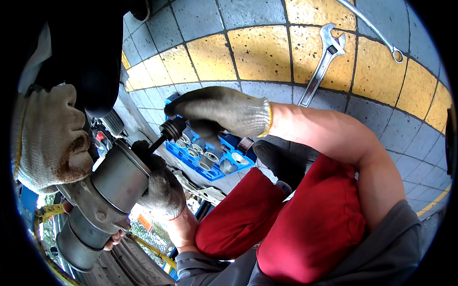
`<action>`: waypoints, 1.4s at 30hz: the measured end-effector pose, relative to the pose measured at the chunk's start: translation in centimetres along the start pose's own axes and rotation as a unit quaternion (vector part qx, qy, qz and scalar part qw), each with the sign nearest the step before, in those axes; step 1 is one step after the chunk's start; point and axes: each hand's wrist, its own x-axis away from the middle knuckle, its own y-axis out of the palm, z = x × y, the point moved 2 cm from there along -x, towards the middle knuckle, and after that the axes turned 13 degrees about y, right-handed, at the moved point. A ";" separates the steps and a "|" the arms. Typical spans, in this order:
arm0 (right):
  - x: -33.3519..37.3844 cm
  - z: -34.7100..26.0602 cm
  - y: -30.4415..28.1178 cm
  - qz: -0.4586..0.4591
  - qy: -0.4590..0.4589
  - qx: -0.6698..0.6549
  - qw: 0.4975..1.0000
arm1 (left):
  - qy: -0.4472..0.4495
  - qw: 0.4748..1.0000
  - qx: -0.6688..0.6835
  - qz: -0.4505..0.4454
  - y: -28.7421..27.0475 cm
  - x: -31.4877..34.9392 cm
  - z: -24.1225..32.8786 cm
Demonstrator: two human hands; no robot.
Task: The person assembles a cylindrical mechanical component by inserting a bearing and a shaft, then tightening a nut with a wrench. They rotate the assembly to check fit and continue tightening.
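Note:
My left hand (pixel 164 188), in a dirty knit glove, is closed around the lower end of a black rod at the rim of a grey metal cylinder housing (pixel 119 178). The rod widens into a ridged black handle (pixel 172 128). Over that handle is my gloved right hand (pixel 224 109), its fingers stretched leftward and smeared by motion; whether they grip it is unclear. Another person's gloved hand (pixel 55 138) rests against the housing from the left. Bare fingertips (pixel 113 240) show under its lower section. What lies inside the housing is hidden.
An open blue case (pixel 212 177) with several silver rings and discs lies below my right hand. Farther off, an adjustable wrench (pixel 322 64) and a long combination wrench (pixel 374 31) lie on the tiled floor (pixel 257 52). Yellow bars (pixel 155 250) stand at lower left.

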 end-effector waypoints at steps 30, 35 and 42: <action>0.2 -1.2 2.0 -0.074 0.172 -0.194 0.963 | -0.040 0.982 -0.181 -0.028 -1.5 -0.9 0.6; 0.3 -2.0 2.2 -0.064 0.158 -0.196 0.966 | -0.008 0.986 -0.167 -0.010 -3.4 -0.1 -0.2; 0.5 -1.7 1.8 -0.077 0.150 -0.183 0.969 | -0.018 1.000 -0.006 0.010 -3.9 0.6 -0.8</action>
